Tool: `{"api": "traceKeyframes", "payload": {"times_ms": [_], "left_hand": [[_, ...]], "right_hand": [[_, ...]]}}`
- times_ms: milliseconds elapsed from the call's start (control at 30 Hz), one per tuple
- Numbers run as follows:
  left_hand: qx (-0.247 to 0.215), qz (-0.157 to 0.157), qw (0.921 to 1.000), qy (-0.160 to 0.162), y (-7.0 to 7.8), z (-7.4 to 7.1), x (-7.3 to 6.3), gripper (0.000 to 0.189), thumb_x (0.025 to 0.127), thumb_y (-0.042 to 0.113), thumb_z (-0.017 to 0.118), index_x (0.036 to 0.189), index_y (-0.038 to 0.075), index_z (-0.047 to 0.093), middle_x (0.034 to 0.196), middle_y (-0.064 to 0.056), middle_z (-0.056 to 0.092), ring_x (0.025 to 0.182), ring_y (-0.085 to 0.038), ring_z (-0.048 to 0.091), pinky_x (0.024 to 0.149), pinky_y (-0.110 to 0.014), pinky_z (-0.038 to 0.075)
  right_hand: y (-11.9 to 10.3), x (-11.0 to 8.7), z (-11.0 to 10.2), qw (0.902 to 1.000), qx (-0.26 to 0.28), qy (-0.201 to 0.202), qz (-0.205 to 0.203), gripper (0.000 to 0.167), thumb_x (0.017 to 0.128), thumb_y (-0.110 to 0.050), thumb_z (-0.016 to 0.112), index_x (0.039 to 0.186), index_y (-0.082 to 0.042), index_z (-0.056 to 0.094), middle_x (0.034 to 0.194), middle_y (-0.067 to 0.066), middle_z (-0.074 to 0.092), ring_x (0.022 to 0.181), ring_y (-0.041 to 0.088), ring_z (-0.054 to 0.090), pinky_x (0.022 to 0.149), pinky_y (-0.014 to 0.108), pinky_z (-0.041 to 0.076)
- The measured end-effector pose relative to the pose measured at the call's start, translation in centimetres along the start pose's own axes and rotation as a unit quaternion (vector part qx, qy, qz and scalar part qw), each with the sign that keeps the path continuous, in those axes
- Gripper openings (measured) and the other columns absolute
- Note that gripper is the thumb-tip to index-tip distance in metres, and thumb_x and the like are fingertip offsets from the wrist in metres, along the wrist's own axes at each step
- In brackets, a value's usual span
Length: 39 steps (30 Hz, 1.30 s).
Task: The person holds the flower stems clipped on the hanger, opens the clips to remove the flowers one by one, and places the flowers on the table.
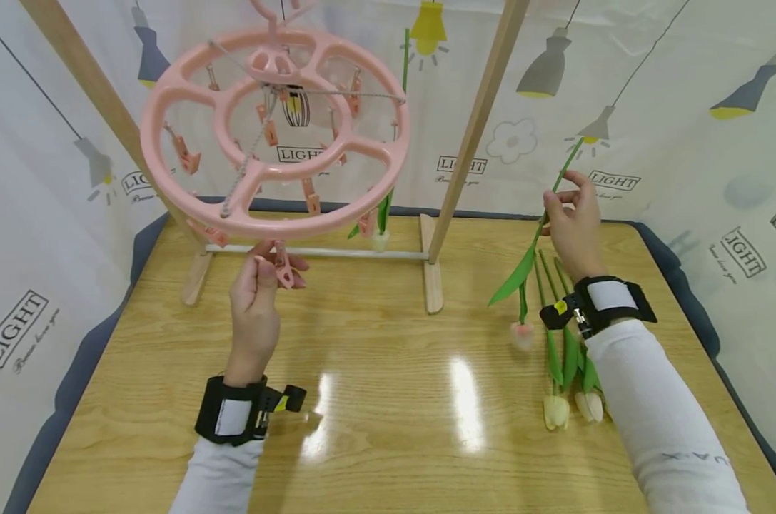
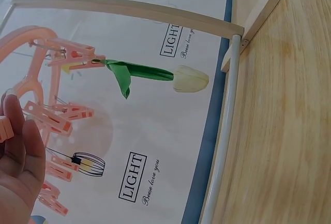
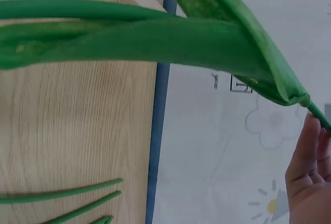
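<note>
My left hand [image 1: 255, 314] holds a pink clothespin [image 1: 285, 271] at the near rim of a round pink hanging rack [image 1: 285, 227]. More clothespins [image 2: 49, 118] dangle around the ring. One of them grips a white tulip [image 2: 190, 79], which hangs bloom down at the far side. Off to the right, my right hand [image 1: 578, 227] pinches the green stem of a pink tulip [image 1: 522, 334] between thumb and fingers. That tulip's bloom points down, and its stem end sticks up above the hand. Its green leaves [image 3: 155, 40] fill the top of the right wrist view.
Several tulips [image 1: 557, 412] with pale blooms lie on the wooden table [image 1: 388, 428], partly under my right forearm. A wooden stand [image 1: 484, 121] with a white lower bar [image 1: 336, 252] surrounds the rack. Behind it hangs a lamp-printed cloth [image 1: 510, 185].
</note>
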State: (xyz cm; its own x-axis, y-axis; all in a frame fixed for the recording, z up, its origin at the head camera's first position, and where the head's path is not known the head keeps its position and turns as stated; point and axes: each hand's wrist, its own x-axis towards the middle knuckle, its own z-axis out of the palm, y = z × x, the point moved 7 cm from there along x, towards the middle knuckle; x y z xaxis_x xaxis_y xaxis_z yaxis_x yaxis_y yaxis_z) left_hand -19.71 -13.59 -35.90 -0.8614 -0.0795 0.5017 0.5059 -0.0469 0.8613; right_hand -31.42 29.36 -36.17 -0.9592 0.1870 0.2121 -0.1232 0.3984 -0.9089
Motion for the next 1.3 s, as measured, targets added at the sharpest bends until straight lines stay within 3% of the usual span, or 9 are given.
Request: {"api": "traceKeyframes", "payload": {"times_ms": [267, 500, 800, 1200, 1300], "left_hand": [[0.000, 0.004, 1.0000, -0.001, 0.1, 0.0, 0.2, 0.041, 0.108, 0.024, 0.034, 0.139, 0.001, 0.047, 0.094, 0.005, 0.064, 0.080, -0.007, 0.062, 0.073, -0.018, 0.055], [0.002, 0.000, 1.0000, 0.003, 0.1, -0.1, 0.2, 0.042, 0.107, 0.029, 0.036, 0.138, 0.004, 0.049, 0.093, 0.006, 0.065, 0.079, -0.007, 0.063, 0.073, -0.018, 0.055], [-0.002, 0.000, 1.0000, 0.003, 0.0, 0.0, 0.1, 0.042, 0.107, 0.026, 0.035, 0.139, 0.002, 0.048, 0.093, 0.005, 0.065, 0.080, -0.007, 0.062, 0.073, -0.018, 0.055], [0.001, -0.001, 1.0000, 0.005, -0.1, 0.0, 0.1, 0.047, 0.106, 0.031, 0.036, 0.141, 0.002, 0.046, 0.094, 0.006, 0.065, 0.080, -0.007, 0.063, 0.074, -0.017, 0.055], [0.003, 0.001, 1.0000, 0.005, -0.1, 0.0, 0.1, 0.047, 0.106, 0.032, 0.036, 0.142, 0.001, 0.046, 0.094, 0.006, 0.065, 0.080, -0.007, 0.063, 0.073, -0.017, 0.055]], "right_hand": [[1.8, 0.1, -1.2, 0.9948, -0.094, 0.004, 0.040, 0.053, 0.104, -0.030, 0.045, 0.150, -0.011, 0.027, 0.096, -0.004, 0.045, 0.060, 0.002, 0.052, 0.053, 0.013, 0.051], [2.8, 0.0, -1.3, 0.9901, -0.126, -0.017, 0.058, 0.058, 0.105, -0.030, 0.045, 0.153, -0.009, 0.022, 0.100, 0.002, 0.048, 0.063, 0.000, 0.052, 0.054, 0.014, 0.053], [4.8, -0.2, -0.5, 0.9795, -0.172, -0.072, 0.077, 0.062, 0.106, -0.025, 0.042, 0.155, -0.002, 0.014, 0.118, 0.027, 0.056, 0.052, 0.004, 0.055, 0.051, 0.018, 0.051], [7.4, -1.0, 0.6, 0.9578, -0.248, -0.108, 0.099, 0.058, 0.106, -0.016, 0.041, 0.153, 0.006, 0.015, 0.108, 0.036, 0.064, 0.050, 0.007, 0.059, 0.050, 0.020, 0.050], [7.9, -1.4, 1.1, 0.9528, -0.260, -0.120, 0.101, 0.057, 0.106, -0.014, 0.041, 0.152, 0.009, 0.015, 0.103, 0.035, 0.065, 0.053, 0.018, 0.063, 0.053, 0.025, 0.051]]}}
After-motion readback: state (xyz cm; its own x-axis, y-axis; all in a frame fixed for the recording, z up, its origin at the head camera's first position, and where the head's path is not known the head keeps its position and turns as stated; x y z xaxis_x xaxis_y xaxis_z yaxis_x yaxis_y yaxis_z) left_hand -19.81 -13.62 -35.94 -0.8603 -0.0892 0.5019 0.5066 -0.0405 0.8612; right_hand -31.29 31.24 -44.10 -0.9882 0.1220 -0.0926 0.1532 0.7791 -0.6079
